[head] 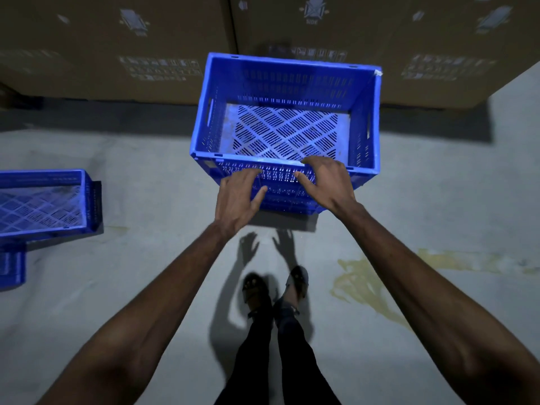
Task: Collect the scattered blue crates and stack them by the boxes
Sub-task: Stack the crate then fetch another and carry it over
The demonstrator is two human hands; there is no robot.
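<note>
Blue crate (287, 133): it is in the middle, right in front of you, up against the big brown boxes (117, 39). Its top is open and you can see its bare floor of little slots. More blue shows under it, so it looks like it sits on another crate.
Left hand (239, 197): your hand is in front of the near wall of the blue crate. Your fingers are spread wide and hold nothing.
Right hand (324, 182): your hand is up by the near rim of the blue crate. Your fingers are spread, a bit bent, and hold nothing. I cannot tell if the tips touch the rim.
Second crate (43, 206): it is off to your left, well apart from the first one. Another blue piece shows under its corner.
Floor (146, 273): it is grey, with a yellow stain (365, 285) on your right side.
Feet (274, 290): your feet are in sandals, close together, below your hands.
</note>
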